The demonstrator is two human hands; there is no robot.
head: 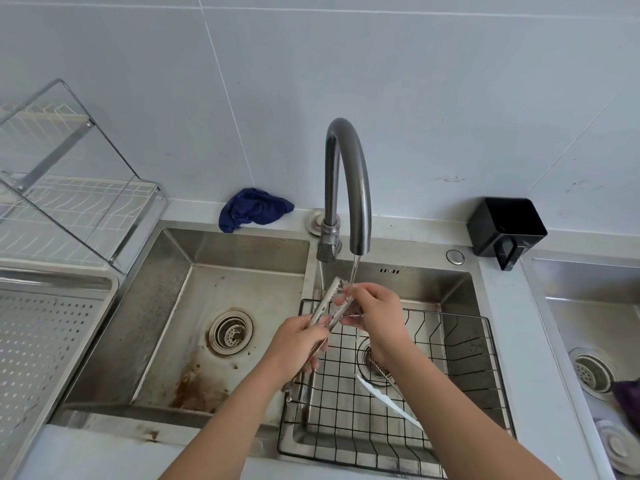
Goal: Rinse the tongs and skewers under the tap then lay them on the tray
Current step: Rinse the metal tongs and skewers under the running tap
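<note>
Metal tongs (329, 295) with scalloped tips point up toward the curved tap (349, 174), whose water stream falls onto them. My left hand (298, 342) grips the tongs around their lower arms. My right hand (372, 311) pinches one tong tip under the stream. Both hands are above the black wire basket (460, 344) in the right basin. A white-handled utensil (388, 398) lies in that basket, partly hidden by my right forearm. The perforated steel tray (45, 337) sits at the far left. No skewers can be made out.
The left basin (207, 306) has a drain strainer and rust stains. A blue cloth (252, 209) lies behind it. A dish rack (69, 188) stands at the back left. A black holder (505, 230) sits at the right, beside another sink (588, 306).
</note>
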